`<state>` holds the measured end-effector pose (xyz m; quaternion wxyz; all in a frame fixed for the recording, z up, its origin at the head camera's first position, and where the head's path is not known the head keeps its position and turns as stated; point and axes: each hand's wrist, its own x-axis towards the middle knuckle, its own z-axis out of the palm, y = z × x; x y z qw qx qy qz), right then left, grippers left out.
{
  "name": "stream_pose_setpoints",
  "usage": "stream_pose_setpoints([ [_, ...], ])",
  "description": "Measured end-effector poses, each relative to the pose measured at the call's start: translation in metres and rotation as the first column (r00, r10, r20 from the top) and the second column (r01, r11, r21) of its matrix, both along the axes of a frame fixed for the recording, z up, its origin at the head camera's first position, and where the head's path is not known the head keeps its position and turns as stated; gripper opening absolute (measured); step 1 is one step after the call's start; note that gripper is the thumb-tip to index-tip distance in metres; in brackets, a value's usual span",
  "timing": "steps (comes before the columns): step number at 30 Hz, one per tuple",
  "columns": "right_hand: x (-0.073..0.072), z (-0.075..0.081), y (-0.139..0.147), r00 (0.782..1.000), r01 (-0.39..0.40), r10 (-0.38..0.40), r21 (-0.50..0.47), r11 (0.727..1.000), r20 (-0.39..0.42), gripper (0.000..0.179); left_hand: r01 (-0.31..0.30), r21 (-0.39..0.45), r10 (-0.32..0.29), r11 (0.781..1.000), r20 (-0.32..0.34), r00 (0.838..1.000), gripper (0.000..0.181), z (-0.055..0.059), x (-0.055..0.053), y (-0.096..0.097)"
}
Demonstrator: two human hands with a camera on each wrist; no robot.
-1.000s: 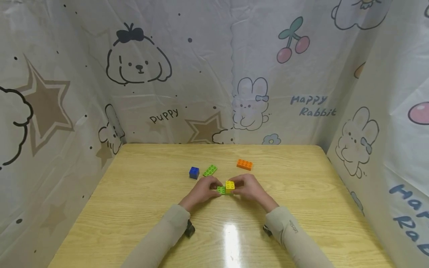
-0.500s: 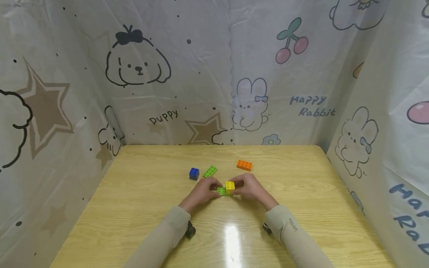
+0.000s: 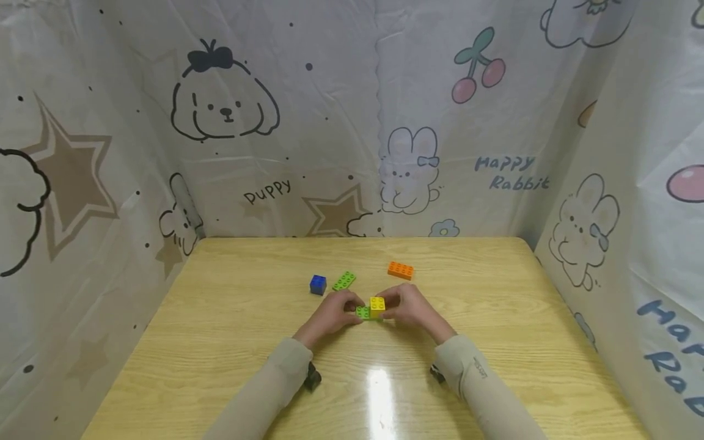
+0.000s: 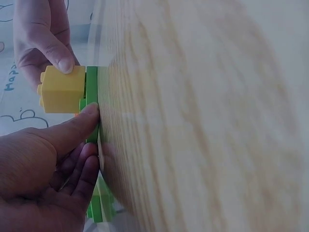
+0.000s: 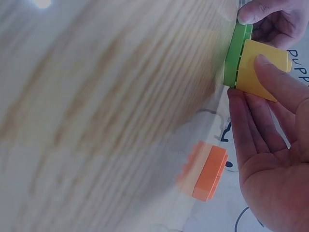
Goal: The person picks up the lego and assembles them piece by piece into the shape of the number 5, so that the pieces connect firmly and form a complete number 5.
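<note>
A green building-block plate (image 3: 362,312) lies flat on the table, and my left hand (image 3: 333,310) pinches its left end between thumb and fingers. Over the plate's right end sits a square yellow brick (image 3: 377,307), studs up. My right hand (image 3: 409,304) holds that brick, its thumb on the near side in the right wrist view. A thin dark line runs between the yellow brick (image 5: 263,70) and the green plate (image 5: 234,60); I cannot tell whether the brick is fully pressed down.
Behind my left hand are a blue brick (image 3: 318,285) and a second green plate (image 3: 344,281). An orange brick (image 3: 401,270) lies farther back, beyond my right hand. Patterned cloth (image 3: 330,122) walls the wooden table (image 3: 467,263) at the back and sides.
</note>
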<state>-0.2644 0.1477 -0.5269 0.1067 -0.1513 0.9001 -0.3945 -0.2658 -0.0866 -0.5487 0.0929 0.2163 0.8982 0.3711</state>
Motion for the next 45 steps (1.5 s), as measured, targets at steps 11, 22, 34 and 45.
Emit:
stream_pose_setpoints([
  [11, 0.0011, 0.0037, -0.0017, 1.0, -0.003, 0.003, 0.033, 0.999, 0.003, 0.034, -0.009, -0.006, 0.009, 1.0, 0.006, 1.0, 0.027, -0.0006, -0.0001, 0.0],
  [22, -0.001, 0.001, 0.0, 1.0, -0.012, 0.012, 0.028, 1.0, 0.003, 0.035, -0.007, 0.0, 0.007, 1.0, 0.005, 1.0, 0.027, 0.0024, 0.0002, 0.0018],
  [34, -0.0017, 0.0022, 0.0003, 1.0, -0.031, 0.031, 0.037, 0.999, 0.005, 0.034, -0.015, -0.002, 0.015, 1.0, 0.022, 1.0, 0.027, 0.0014, -0.0001, 0.0022],
  [45, -0.0025, 0.0008, 0.0001, 1.0, -0.031, 0.031, 0.046, 0.998, 0.004, 0.035, -0.012, -0.014, 0.012, 1.0, 0.014, 1.0, 0.027, 0.0001, -0.0021, 0.0016],
])
